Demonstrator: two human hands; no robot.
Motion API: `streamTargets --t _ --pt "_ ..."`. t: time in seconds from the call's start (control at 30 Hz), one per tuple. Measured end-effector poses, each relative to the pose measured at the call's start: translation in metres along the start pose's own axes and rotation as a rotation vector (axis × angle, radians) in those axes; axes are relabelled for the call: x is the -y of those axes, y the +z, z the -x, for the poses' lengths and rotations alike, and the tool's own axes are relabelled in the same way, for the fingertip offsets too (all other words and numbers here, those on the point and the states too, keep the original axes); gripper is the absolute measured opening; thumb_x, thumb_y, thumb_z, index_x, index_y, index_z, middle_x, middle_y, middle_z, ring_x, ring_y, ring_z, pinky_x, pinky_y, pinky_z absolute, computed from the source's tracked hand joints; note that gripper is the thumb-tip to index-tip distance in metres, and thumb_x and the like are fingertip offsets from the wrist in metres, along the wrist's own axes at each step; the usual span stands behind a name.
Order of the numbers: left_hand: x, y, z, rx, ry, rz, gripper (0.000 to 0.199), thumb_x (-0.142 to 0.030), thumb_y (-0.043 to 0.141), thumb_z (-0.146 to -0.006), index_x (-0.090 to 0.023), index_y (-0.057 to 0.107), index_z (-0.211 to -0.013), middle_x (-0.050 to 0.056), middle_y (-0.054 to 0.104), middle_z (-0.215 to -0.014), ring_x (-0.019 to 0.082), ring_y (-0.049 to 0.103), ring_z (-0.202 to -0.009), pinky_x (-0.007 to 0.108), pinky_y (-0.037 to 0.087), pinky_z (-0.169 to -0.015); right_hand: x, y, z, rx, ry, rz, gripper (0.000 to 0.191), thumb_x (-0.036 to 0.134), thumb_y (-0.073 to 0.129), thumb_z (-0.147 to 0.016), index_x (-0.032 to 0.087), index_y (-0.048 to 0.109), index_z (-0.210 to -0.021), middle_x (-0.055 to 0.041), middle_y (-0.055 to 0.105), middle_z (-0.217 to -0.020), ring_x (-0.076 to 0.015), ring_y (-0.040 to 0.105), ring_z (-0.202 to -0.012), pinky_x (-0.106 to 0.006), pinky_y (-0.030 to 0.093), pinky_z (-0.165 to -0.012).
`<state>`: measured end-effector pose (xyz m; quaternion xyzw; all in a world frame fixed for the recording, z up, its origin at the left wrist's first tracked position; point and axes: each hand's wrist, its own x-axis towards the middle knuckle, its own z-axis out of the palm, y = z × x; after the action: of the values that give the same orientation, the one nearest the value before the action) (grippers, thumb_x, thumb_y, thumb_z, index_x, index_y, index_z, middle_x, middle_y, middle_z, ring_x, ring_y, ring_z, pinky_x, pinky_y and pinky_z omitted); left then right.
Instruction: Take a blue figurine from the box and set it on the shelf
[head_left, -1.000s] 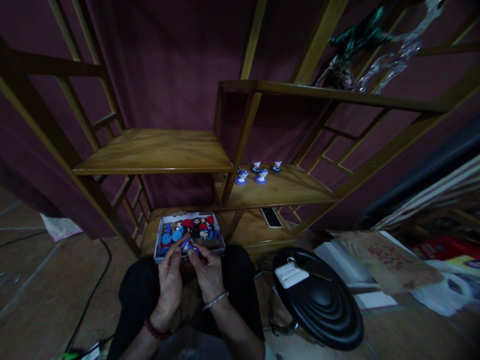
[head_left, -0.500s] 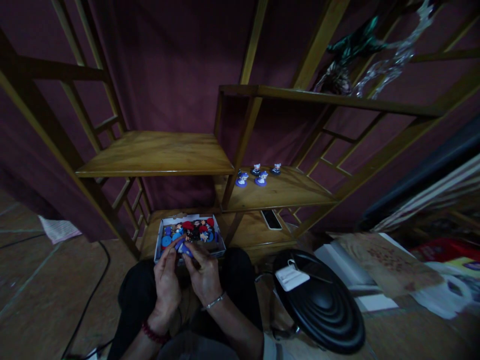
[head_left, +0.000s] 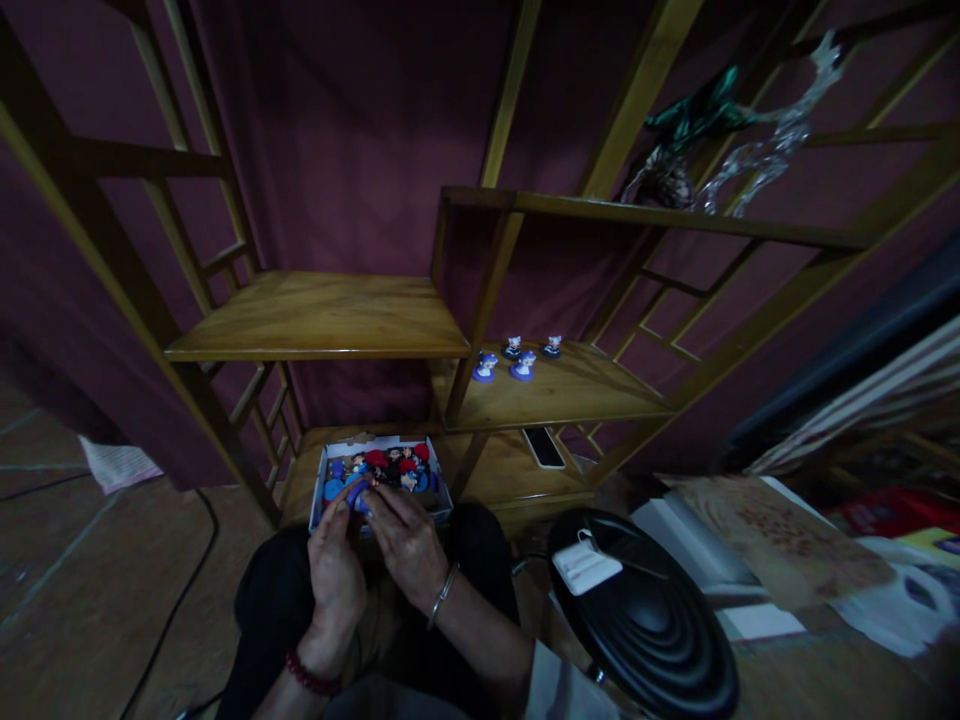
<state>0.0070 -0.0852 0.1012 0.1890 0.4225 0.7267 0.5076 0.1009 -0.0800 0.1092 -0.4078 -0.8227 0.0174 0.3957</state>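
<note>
Between my left hand (head_left: 335, 570) and my right hand (head_left: 409, 540) is a small purple figurine (head_left: 359, 496), pinched by the fingers of both. My fingers cover much of it. Just beyond them a shallow white box (head_left: 444, 497) on the low shelf holds several small figurines in red, blue and black. On the middle shelf at the right stand two purple-and-white figurines, one of them this front figurine (head_left: 523, 366). Behind them are dark-based white figurines (head_left: 553, 347).
The wooden shelf unit (head_left: 330, 315) rises in front of me, with a phone (head_left: 544, 448) on its low board. A black round stool (head_left: 652, 610) at my right carries a white case (head_left: 587, 565). Cardboard (head_left: 780, 540) lies further right; a cable (head_left: 180, 590) crosses the floor at left.
My right hand has turned, its fingers now covering more of the purple figurine. My left hand keeps its hold. The whole view has shifted slightly downward.
</note>
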Motion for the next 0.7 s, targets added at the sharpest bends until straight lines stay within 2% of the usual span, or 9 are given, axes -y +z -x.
streamTargets --t 0.17,0.43,0.57,0.7 --pt "-0.001 0.006 0.002 -0.061 -0.026 0.010 0.022 -0.031 0.060 -0.062 -0.017 0.068 -0.077 0.003 0.068 -0.079 0.021 0.061 -0.087 0.034 0.044 -0.084 -0.011 0.000 0.002 0.016 -0.167 0.119 0.035 0.014 0.039 -0.087 0.014 0.049 -0.121 -0.0095 0.057 -0.115 -0.0164 0.051 -0.107 -0.032 0.043 -0.096" --pt "-0.006 0.011 0.003 -0.117 -0.080 0.086 0.012 -0.024 0.061 -0.060 -0.015 0.066 -0.067 0.003 0.066 -0.073 0.016 0.060 -0.079 0.026 0.046 -0.074 -0.020 -0.007 -0.001 0.143 -0.272 0.172 0.036 0.012 0.039 -0.086 0.011 0.047 -0.121 -0.0125 0.053 -0.118 -0.0189 0.047 -0.110 -0.033 0.041 -0.098" --pt "-0.004 0.004 -0.004 -0.085 -0.120 0.111 0.012 -0.020 0.061 -0.061 -0.015 0.066 -0.071 0.002 0.066 -0.078 0.013 0.059 -0.076 0.022 0.046 -0.070 -0.018 -0.007 -0.008 0.186 -0.231 0.125 0.034 0.013 0.039 -0.087 0.013 0.049 -0.119 -0.0114 0.055 -0.114 -0.0187 0.050 -0.105 -0.034 0.042 -0.096" --pt "-0.001 0.002 -0.009 -0.039 -0.197 0.081 0.013 -0.019 0.056 -0.068 -0.016 0.066 -0.076 0.003 0.065 -0.083 0.013 0.058 -0.079 0.022 0.046 -0.072 -0.019 -0.003 -0.011 0.193 -0.054 0.025 0.029 0.018 0.042 -0.087 0.018 0.053 -0.114 -0.0088 0.059 -0.106 -0.0175 0.054 -0.099 -0.031 0.048 -0.087"
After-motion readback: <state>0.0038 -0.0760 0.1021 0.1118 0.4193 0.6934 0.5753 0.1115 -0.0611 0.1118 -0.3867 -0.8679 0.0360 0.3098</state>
